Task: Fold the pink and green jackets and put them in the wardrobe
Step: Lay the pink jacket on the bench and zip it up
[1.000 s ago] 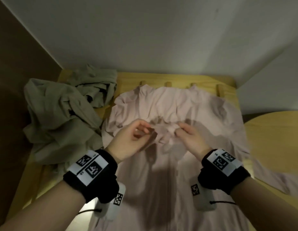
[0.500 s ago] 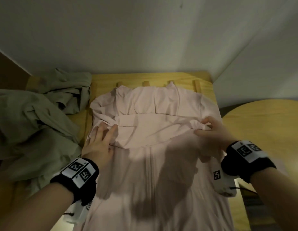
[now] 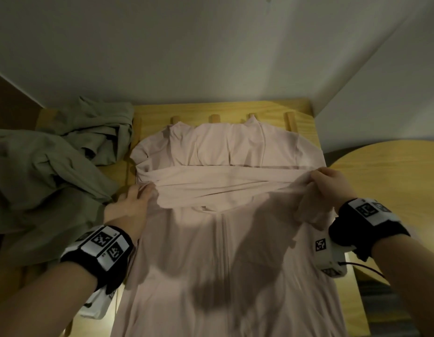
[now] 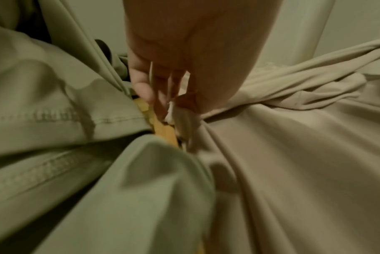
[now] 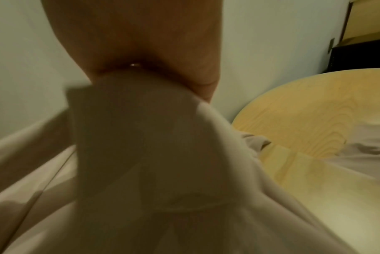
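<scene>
While the pink jacket (image 3: 225, 239) lay spread front-up on the wooden bench (image 3: 305, 113), the left hand (image 3: 130, 207) and right hand (image 3: 327, 188) each pinched an end of its folded-down hood, stretched taut between them. The green jacket (image 3: 48, 181) sat crumpled just left of the pink one. The fabric looked thin, soft and slippery, probably best gripped at shoulders or seams.
</scene>
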The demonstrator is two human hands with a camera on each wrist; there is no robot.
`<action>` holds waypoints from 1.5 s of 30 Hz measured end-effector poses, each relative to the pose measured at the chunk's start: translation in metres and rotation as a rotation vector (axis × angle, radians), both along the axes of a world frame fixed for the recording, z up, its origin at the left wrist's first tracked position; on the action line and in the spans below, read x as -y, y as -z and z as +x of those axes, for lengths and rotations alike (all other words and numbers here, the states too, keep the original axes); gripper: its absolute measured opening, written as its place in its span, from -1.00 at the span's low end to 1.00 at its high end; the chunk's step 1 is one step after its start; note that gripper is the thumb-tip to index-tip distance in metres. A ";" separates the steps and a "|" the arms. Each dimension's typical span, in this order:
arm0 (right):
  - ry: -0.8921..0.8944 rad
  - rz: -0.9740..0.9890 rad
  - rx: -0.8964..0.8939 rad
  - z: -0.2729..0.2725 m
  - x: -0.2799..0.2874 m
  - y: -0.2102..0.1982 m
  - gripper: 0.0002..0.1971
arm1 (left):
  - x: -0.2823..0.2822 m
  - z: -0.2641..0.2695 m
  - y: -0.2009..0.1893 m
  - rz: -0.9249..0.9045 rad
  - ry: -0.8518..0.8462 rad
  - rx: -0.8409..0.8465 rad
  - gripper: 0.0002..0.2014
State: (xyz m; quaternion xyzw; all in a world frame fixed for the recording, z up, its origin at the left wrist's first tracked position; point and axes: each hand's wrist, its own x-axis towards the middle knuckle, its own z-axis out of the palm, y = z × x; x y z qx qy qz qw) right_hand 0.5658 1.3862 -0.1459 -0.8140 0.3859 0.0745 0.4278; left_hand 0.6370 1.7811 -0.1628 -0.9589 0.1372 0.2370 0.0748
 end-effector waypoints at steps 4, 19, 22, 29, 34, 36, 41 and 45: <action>-0.012 0.054 -0.053 0.001 -0.003 0.000 -0.65 | 0.009 0.011 -0.007 -0.006 -0.123 -0.050 -0.51; -0.079 -0.086 -0.093 -0.013 0.023 0.019 -0.90 | -0.002 0.107 -0.005 -0.311 0.026 -0.030 -0.79; -0.074 -0.106 -0.082 -0.015 0.029 0.017 -0.84 | 0.001 0.115 -0.013 -0.402 0.060 -0.001 -0.75; -0.103 -0.180 -0.106 -0.016 0.039 0.014 -0.86 | -0.003 0.131 -0.021 -0.553 -0.230 0.078 -0.69; -0.058 -0.159 -0.140 -0.017 0.045 0.019 -0.80 | -0.009 0.137 -0.013 -0.427 -0.204 0.130 -0.70; -0.071 -0.174 -0.162 -0.018 0.049 0.020 -0.79 | -0.010 0.138 -0.011 -0.382 -0.220 0.140 -0.70; -0.014 -0.138 -0.117 -0.021 0.055 0.014 -0.68 | 0.002 0.128 -0.011 -0.254 -0.243 0.192 -0.75; -0.109 -0.033 -0.127 -0.028 0.054 0.008 -0.65 | 0.024 0.105 -0.019 -0.403 -0.143 0.211 -0.82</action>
